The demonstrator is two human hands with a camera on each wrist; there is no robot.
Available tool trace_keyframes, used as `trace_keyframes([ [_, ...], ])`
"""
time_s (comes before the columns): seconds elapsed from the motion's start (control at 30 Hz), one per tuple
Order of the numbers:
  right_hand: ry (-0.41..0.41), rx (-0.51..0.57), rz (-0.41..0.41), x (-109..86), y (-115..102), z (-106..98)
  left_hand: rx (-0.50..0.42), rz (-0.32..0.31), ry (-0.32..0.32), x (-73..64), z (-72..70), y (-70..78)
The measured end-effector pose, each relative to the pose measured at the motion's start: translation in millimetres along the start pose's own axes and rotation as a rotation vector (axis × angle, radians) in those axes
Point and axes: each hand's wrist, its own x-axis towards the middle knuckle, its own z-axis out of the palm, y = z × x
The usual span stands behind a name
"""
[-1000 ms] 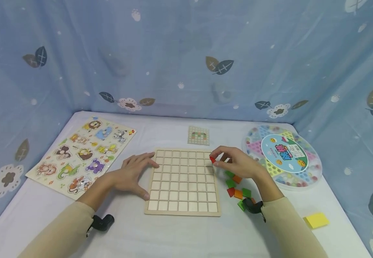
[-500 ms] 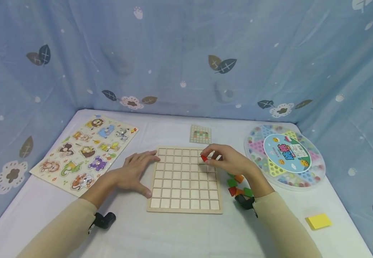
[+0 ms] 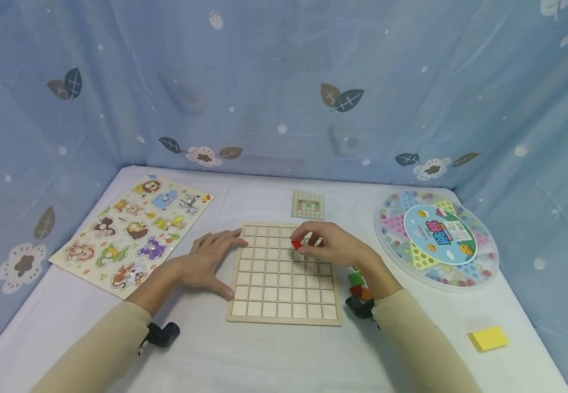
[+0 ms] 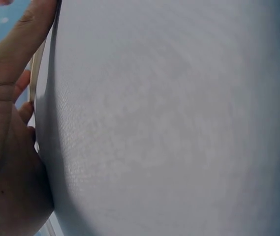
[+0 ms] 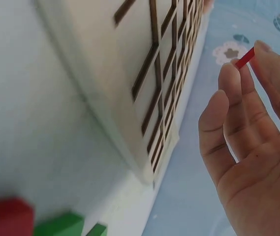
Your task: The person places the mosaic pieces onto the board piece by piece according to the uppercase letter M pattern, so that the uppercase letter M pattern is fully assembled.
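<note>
A wooden grid board (image 3: 277, 295) with bare square cells lies mid-table in the head view. My right hand (image 3: 330, 244) pinches a small red tile (image 3: 297, 245) between thumb and fingertip, above the upper right part of the grid. The right wrist view shows this red tile (image 5: 245, 58) edge-on, held up off the board, the other fingers loosely bent. My left hand (image 3: 209, 263) rests at the board's left edge with fingers spread, thumb near the lower corner and fingertips near the upper one. In the left wrist view, the left hand (image 4: 12, 147) lies beside the board's edge.
Several green, red and orange tiles (image 3: 356, 279) lie right of the board, partly behind the right wrist. A small pattern card (image 3: 308, 205) lies behind it. An animal puzzle board (image 3: 133, 234) is at left, a round Chinese checkers set (image 3: 436, 240) at right, a yellow block (image 3: 489, 338) nearer.
My right hand has moved left with the red tile, from the board's right edge to over its upper cells. My left hand has stayed at the board's left edge.
</note>
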Motion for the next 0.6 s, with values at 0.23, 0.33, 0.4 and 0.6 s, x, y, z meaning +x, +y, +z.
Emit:
trace_keyframes([
  [0.23, -0.046, 0.006, -0.039, 21.2, -4.8, 14.6, -0.002, -0.048, -0.02, -8.2, 2.8, -3.5],
  [0.33, -0.052, -0.013, -0.043, 26.0, -7.2, 16.5, -0.006, -0.043, -0.019, -6.6, 3.3, -3.3],
  [0.4, -0.056, -0.031, -0.05, 29.0, -8.4, 16.4, -0.005, -0.041, -0.023, -4.1, 2.5, -2.4],
  [0.6, -0.052, -0.061, -0.065, 40.6, -11.1, 17.9, -0.003, -0.033, -0.023, 1.6, 0.6, -2.2],
])
